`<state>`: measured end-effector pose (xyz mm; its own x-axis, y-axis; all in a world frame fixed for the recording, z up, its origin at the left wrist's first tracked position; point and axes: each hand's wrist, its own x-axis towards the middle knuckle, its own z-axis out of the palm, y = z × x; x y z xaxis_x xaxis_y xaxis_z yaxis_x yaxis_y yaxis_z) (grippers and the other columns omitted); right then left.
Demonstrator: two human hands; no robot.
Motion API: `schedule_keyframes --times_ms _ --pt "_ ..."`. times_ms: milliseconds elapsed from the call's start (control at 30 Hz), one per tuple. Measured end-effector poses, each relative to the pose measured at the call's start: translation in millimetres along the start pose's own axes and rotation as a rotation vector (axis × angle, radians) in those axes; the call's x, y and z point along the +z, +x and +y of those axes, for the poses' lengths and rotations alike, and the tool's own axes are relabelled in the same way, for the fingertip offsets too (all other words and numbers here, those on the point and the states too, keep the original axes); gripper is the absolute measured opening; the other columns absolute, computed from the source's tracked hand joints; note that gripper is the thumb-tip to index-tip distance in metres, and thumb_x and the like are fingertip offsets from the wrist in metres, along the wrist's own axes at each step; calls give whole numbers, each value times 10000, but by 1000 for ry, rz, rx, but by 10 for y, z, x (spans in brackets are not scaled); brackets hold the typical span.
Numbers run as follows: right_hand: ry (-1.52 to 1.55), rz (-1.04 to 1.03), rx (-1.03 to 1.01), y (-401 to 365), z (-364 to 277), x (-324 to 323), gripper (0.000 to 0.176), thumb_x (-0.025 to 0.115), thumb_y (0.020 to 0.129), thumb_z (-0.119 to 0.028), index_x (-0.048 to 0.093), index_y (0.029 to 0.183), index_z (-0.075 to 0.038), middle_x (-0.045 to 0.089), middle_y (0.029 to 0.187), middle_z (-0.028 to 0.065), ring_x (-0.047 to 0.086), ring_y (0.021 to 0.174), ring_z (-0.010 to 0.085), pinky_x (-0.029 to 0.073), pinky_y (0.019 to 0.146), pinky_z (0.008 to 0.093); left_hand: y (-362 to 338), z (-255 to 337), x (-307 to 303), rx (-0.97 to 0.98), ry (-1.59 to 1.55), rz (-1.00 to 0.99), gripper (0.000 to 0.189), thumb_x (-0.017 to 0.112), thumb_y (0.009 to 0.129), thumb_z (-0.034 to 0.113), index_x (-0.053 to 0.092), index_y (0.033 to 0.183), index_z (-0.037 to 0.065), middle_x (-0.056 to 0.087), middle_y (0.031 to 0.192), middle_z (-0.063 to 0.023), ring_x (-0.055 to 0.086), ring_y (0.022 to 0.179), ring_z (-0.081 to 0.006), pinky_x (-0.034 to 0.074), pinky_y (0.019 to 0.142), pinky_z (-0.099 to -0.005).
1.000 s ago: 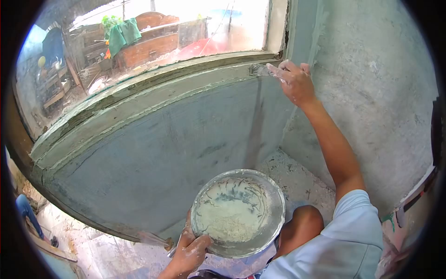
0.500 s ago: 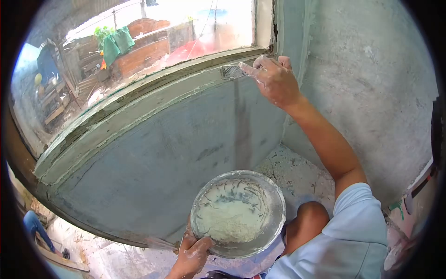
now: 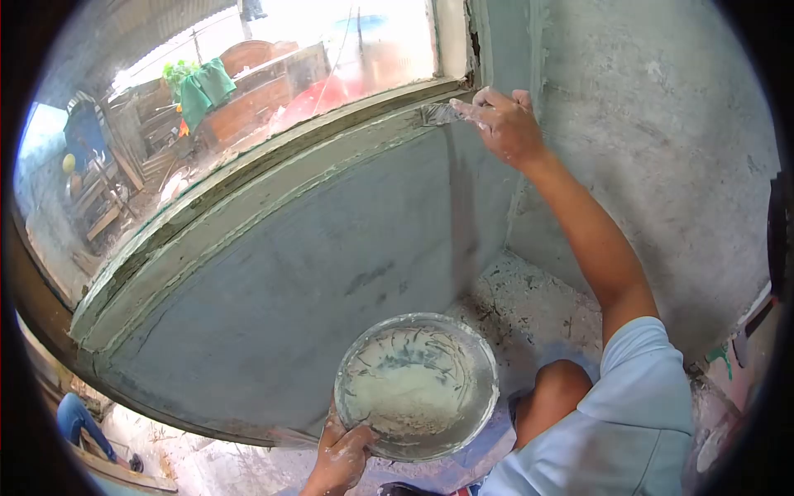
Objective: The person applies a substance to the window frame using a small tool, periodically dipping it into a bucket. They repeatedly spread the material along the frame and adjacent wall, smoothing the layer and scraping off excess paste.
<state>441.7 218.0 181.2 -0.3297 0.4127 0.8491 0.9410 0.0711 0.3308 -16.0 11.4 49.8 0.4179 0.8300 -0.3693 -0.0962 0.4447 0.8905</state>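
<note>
My right hand (image 3: 509,131), smeared with whitish paste, is closed around a putty knife (image 3: 438,115). Its flat blade lies against the ledge (image 3: 347,153) below the window, near the right-hand corner. Low in the view, my left hand (image 3: 341,455) grips the near left rim of a round metal bowl (image 3: 486,376), with the thumb over the edge. Pale putty (image 3: 401,393) covers the bowl's bottom, and streaks of it mark the inner sides. Most of the left fingers are hidden under the bowl.
A grey wall panel (image 3: 273,273) runs below the ledge and meets a rough side wall (image 3: 653,149) on the right. Splattered floor (image 3: 529,289) lies in the corner. Beyond the window (image 3: 248,107) are wooden furniture and green cloth. Another person's leg (image 3: 78,422) shows at lower left.
My right hand and the putty knife have slid right along the ledge towards the corner. The view has shifted slightly; my left hand still holds the bowl.
</note>
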Motion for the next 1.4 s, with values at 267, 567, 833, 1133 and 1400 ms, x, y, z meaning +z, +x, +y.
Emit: schedule_keyframes --times_ms 267,567,833,1133,1400 --pt "499 -3 108 26 129 90 294 720 961 -275 772 1244 -330 678 1009 -87 621 945 107 313 937 360 17 -6 63 -46 44 68 827 493 780 -66 292 1579 9 570 1370 -133 603 1158 -212 504 931 -295" --pt "836 137 45 289 110 395 274 872 815 -233 801 1033 -82 741 862 75 686 743 229 545 686 333 17 -30 188 -28 38 188 800 491 776 -83 320 1550 19 629 1215 -119 654 938 -174 534 699 -273" --pt "620 -161 226 517 301 247 541 956 701 -412 603 864 -37 615 732 38 560 677 170 485 654 347 103 -234 135 52 -183 194 726 476 756 -126 362 1464 -9 585 1295 -204 675 1101 -314 623 860 -392" --pt "531 -259 276 606 353 189 791 939 649 -566 616 1108 -8 689 872 124 691 862 332 548 789 434 183 -304 36 33 -150 193 680 461 766 -159 368 1430 -45 590 1296 -232 686 1115 -365 647 883 -449" --pt "357 -220 311 192 1389 361 530 873 784 -492 678 1072 -91 638 801 85 603 737 247 479 688 414 144 -382 -69 -4 41 235 697 449 788 -149 365 1471 -36 607 1287 -210 697 1082 -343 649 812 -414"
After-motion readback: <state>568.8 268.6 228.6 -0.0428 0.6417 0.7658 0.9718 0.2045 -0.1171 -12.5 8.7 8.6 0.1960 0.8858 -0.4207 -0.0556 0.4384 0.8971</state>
